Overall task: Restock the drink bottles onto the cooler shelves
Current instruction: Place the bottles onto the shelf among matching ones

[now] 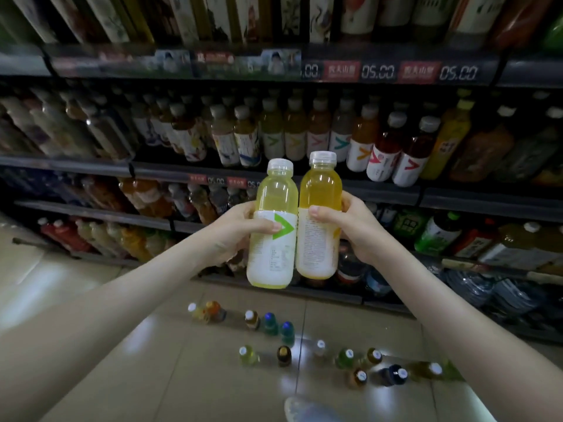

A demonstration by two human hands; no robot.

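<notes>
My left hand point(236, 231) grips a pale lime-yellow drink bottle point(275, 196) with a white label bearing a green arrow mark. My right hand point(355, 228) grips a deeper yellow drink bottle point(320, 190) with a white label. Both bottles are upright, side by side and touching, held in front of the cooler shelves. Just behind and above them, a middle shelf point(387, 191) carries a row of similar white-capped bottles point(341, 138).
Several loose bottles point(283, 354) stand on the tiled floor below my arms. Upper shelves hold tall bottles above a price strip point(377, 71). Lower shelves point(91, 213) are packed with red, orange and green drinks. A shoe tip point(307, 411) shows at the bottom edge.
</notes>
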